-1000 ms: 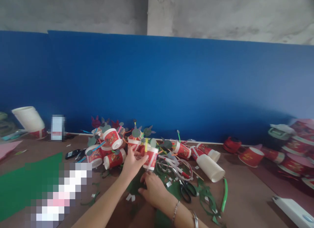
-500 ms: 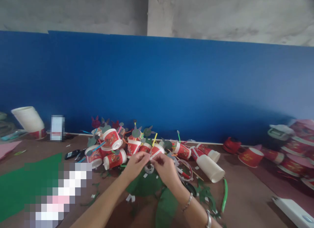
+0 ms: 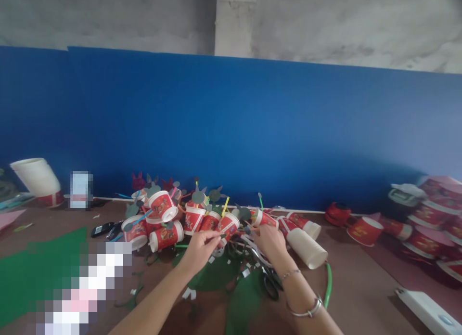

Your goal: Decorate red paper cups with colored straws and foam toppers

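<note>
My left hand [image 3: 201,251] is closed, thumb and forefinger pinching a small dark green piece [image 3: 223,236], which looks like paper. My right hand [image 3: 270,243] reaches in to the right of it, over a tangle of thin strips. Its fingertips are bent away from me and partly hidden, so what they touch is unclear. Below that hand lie scissors with black handles [image 3: 270,286]. Just beyond my left fingertips, a red paper cup [image 3: 228,227] leans with a yellow straw [image 3: 225,206] sticking out. A tape roll [image 3: 218,252] shows partly under my left fingers.
Several red paper cups [image 3: 166,236] with straws and grey paper shapes are heaped along the blue partition [image 3: 231,133]. Stacked white cups [image 3: 306,248] lie at right, above a green balloon-like tube [image 3: 328,284]. Green sheets [image 3: 39,267], paper scraps and a white box [image 3: 429,310] lie around.
My hands have parted. The right moved rightward and away from me to the strips, while the left stays near the cup with the green piece showing. The scissors' handles are more exposed.
</note>
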`<action>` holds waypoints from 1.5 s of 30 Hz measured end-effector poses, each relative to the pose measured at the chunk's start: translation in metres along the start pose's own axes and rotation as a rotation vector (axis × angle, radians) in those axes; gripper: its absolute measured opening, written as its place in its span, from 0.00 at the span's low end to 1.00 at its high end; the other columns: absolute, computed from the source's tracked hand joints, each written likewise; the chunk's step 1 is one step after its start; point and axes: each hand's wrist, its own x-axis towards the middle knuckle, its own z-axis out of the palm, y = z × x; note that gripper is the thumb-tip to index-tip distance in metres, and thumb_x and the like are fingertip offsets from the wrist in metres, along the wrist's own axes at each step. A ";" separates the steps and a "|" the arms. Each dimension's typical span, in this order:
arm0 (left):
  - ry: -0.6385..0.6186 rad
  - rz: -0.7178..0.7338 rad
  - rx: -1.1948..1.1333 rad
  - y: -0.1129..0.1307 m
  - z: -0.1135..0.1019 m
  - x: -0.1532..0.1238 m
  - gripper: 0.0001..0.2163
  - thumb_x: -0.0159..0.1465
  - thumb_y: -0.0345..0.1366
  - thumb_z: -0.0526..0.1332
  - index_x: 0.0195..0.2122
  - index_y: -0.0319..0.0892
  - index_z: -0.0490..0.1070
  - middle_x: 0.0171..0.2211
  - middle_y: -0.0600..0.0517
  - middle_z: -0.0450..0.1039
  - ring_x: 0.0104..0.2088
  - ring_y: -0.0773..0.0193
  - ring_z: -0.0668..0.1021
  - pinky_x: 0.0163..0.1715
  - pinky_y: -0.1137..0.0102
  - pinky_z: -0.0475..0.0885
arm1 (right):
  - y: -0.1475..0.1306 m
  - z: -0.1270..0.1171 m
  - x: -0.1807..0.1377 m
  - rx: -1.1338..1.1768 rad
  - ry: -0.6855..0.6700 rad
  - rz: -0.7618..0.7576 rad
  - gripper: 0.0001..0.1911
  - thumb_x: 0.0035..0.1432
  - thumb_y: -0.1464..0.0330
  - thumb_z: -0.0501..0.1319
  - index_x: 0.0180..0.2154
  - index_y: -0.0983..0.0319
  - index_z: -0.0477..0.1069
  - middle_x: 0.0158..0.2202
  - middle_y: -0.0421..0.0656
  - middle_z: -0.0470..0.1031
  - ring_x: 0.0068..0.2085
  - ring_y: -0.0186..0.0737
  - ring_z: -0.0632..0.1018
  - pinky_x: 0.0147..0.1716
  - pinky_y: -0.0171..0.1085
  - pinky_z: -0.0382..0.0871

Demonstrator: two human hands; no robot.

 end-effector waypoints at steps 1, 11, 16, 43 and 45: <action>-0.002 -0.008 -0.010 0.000 0.001 0.000 0.15 0.58 0.41 0.58 0.36 0.37 0.79 0.26 0.48 0.79 0.27 0.60 0.77 0.29 0.69 0.70 | -0.001 0.004 0.001 -0.022 0.000 0.021 0.12 0.55 0.69 0.55 0.30 0.65 0.77 0.34 0.54 0.79 0.42 0.52 0.76 0.40 0.43 0.62; 0.060 -0.084 -0.163 0.004 0.004 -0.001 0.10 0.54 0.42 0.61 0.26 0.40 0.72 0.22 0.51 0.78 0.25 0.63 0.76 0.28 0.71 0.69 | 0.004 0.018 0.002 -0.085 -0.053 0.094 0.14 0.51 0.70 0.56 0.38 0.65 0.76 0.43 0.54 0.77 0.49 0.56 0.72 0.44 0.49 0.60; 0.076 -0.086 -0.195 -0.001 0.003 0.000 0.09 0.54 0.40 0.61 0.25 0.40 0.71 0.22 0.52 0.77 0.24 0.65 0.75 0.26 0.73 0.68 | -0.001 0.004 -0.001 -0.107 -0.021 0.106 0.14 0.49 0.67 0.56 0.37 0.65 0.75 0.42 0.54 0.77 0.52 0.58 0.69 0.47 0.51 0.56; 0.295 0.533 0.389 -0.003 -0.002 -0.007 0.08 0.61 0.31 0.57 0.36 0.42 0.76 0.31 0.47 0.79 0.32 0.60 0.78 0.34 0.68 0.72 | -0.044 -0.018 -0.035 0.959 0.121 -0.189 0.17 0.57 0.61 0.54 0.44 0.62 0.73 0.22 0.38 0.70 0.22 0.35 0.68 0.21 0.32 0.61; 0.318 0.728 0.469 -0.004 -0.003 -0.008 0.10 0.63 0.28 0.55 0.39 0.41 0.75 0.32 0.46 0.78 0.33 0.60 0.78 0.36 0.67 0.72 | -0.046 -0.015 -0.035 0.994 0.075 -0.194 0.18 0.57 0.61 0.55 0.44 0.62 0.74 0.21 0.38 0.69 0.21 0.34 0.67 0.20 0.31 0.59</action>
